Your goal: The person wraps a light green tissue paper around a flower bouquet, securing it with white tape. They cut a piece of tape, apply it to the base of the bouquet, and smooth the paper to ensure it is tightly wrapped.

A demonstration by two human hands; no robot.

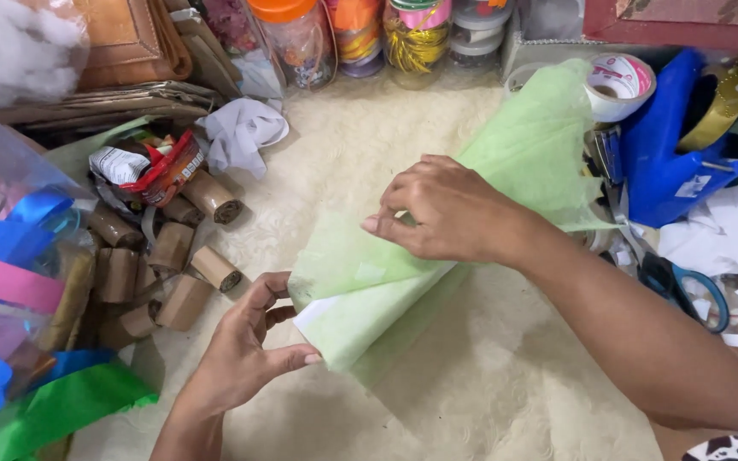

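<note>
Head view: the left hand (237, 354) pinches the rolled green paper's (437, 239) white-lined end while the right hand (446, 213) presses flat on top; a loosened pinch could let it unroll across the cream rug (489, 384).

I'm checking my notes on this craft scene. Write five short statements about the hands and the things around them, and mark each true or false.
1. Both hands are on the light green sheet. True: the left hand grips its near rolled end and the right hand presses on top.
2. The sheet is dark red. False: it is pale green, with a white layer showing at the near end.
3. Brown cardboard tubes lie to the left of the hands. True.
4. The scissors are in the right hand. False: they lie on the right, beside that arm, untouched.
5. A roll of tape sits beyond the sheet's far end. True.
</note>
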